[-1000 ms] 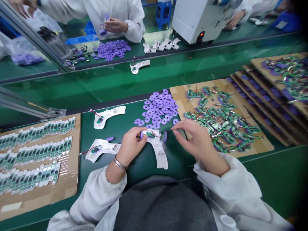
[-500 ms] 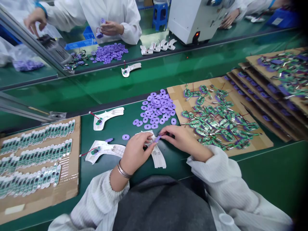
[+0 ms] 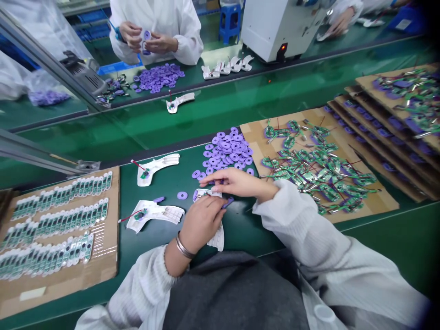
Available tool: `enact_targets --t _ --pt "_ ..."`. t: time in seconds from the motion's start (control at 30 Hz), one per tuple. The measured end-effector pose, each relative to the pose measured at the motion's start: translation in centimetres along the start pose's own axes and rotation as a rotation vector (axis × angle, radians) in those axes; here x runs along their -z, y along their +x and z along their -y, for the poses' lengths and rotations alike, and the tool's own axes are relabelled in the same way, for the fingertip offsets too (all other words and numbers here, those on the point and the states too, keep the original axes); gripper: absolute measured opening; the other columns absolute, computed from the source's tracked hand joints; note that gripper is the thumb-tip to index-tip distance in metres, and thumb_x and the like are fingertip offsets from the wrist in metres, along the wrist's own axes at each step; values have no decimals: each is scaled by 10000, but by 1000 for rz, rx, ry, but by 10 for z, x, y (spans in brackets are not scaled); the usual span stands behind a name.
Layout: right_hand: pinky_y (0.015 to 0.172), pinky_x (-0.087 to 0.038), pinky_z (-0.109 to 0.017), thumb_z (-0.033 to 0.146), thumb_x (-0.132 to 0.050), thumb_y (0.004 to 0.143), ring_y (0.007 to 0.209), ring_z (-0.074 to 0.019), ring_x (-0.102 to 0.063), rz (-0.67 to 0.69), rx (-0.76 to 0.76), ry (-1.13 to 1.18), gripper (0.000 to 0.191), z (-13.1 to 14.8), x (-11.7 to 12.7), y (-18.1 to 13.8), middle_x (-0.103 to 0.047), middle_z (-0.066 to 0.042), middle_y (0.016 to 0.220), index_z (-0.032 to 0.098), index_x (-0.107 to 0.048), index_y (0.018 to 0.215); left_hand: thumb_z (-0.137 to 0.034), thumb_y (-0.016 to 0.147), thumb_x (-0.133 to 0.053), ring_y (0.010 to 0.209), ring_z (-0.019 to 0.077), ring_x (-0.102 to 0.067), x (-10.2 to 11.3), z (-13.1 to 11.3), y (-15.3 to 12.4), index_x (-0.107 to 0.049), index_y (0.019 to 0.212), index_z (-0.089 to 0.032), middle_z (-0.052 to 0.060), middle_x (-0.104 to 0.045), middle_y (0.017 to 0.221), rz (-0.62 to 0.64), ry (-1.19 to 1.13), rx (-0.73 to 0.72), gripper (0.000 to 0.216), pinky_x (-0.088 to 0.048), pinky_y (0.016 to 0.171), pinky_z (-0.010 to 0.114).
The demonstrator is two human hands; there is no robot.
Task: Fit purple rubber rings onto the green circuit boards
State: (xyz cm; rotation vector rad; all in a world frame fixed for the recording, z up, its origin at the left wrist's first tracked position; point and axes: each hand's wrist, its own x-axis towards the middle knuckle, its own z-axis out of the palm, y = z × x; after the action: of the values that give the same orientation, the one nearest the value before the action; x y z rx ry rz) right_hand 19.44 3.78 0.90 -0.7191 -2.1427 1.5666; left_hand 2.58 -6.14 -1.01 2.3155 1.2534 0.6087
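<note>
On the green bench (image 3: 240,240), white plastic holder (image 3: 217,240) under left hand's grip (image 3: 201,223)

Matt purple plastic discs (image 3: 227,151) at 12 o'clock, smooth white plastic shell (image 3: 218,239) at 6 o'clock, glossy green circuit boards (image 3: 318,172) on rough brown cardboard (image 3: 364,201) at 3 o'clock, polished metal bangle (image 3: 184,246) at 7 o'clock, soft white cloth sleeve (image 3: 309,233) at 4 o'clock, glossy green bench mat (image 3: 254,233) at 5 o'clock

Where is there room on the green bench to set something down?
Green bench shows between the white plastic piece under the left hand and the right sleeve; more shows below the circuit boards on cardboard, and left of the purple washers. Crowded: the washer pile, those boards, and the cardboard of white-and-green strips.
</note>
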Motion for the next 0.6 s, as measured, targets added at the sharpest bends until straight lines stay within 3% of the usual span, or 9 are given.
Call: enact_targets --t 0.07,0.13,0.27,0.37,0.47,0.6 --pt "741 -521 -223 189 -628 846 903 -142 -678 135 -16 93 297 -8 0 10 -730 -44 1054 189 -695 1135 -138 929 -485 984 226 -640 3 2 -1 -642 1088 -187 78 -709 1027 -17 -121 -61 229 -510 893 405" --pt "686 -518 -221 232 -669 813 797 -143 -679 123 -38 155 208 -16 -4 14 -744 -42 907 160 -742 993 -137 935 -474 977 199 -643 7 6 -3 -658 1092 -208 70 -702 1049 -54 -311 -49 252 -513 884 361" --pt "682 -529 -260 328 -712 770 725 -155 -667 -165 -62 294 190 -25 -17 6 -736 -36 817 168 -757 861 -231 943 -511 659 109 -620 15 15 -7 -676 1069 -226 47 -681 963 -181 -901 241 208 -509 603 241" --pt "649 -522 -260 343 -729 754 699 -155 -654 -356 -96 290 197 -21 -27 -4 -734 -35 806 192 -767 874 -235 805 -717 668 102 -601 17 17 -4 -650 1067 -209 22 -667 881 -248 -1268 406 271 -477 576 203" --pt "669 -526 -259 320 -711 770 742 -155 -657 -414 -92 290 192 -16 -32 -10 -730 -44 868 202 -770 909 -149 630 -846 755 104 -603 18 15 2 -628 995 -191 7 -651 893 -299 -1336 468 427 -475 634 183" --pt "743 -520 -282 315 -637 851 795 -147 -639 -347 41 242 227 -15 -30 -15 -706 -40 888 216 -752 1019 -267 750 -773 544 55 -507 19 15 8 -579 1005 -177 -25 -594 733 -319 -1311 554 333 -377 475 153"
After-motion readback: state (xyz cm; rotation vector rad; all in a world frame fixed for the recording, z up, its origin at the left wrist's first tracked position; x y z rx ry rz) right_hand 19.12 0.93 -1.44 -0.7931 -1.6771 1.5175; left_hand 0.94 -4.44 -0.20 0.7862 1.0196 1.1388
